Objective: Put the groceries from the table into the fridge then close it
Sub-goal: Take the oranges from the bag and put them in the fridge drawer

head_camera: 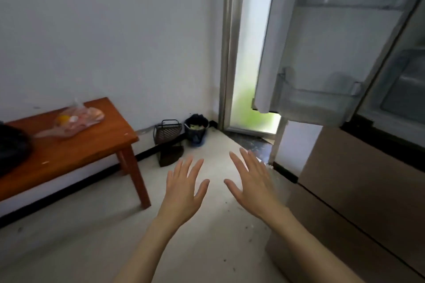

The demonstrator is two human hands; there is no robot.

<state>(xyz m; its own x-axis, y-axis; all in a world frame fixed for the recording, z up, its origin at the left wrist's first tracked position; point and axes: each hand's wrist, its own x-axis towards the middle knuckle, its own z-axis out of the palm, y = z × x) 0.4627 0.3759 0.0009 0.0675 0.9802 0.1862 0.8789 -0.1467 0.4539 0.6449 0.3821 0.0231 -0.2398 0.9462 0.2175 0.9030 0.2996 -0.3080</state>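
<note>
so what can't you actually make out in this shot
- Clear plastic bag on the table: blurred, contents unclear beyond something orange.
- Black thing on the table: cut off by the left edge.
- Fridge interior: cut off by the right edge, blurred.
- Small bin: contents too small.

Black wire basket (167, 130) by the wall, dark bin (196, 130) just beside it in the corner, frosted glass door (249, 53) behind, pale speckled floor (207, 248).

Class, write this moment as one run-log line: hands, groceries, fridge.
left hand: open, empty | right hand: open, empty | bag of groceries: on table | fridge door: open
</note>
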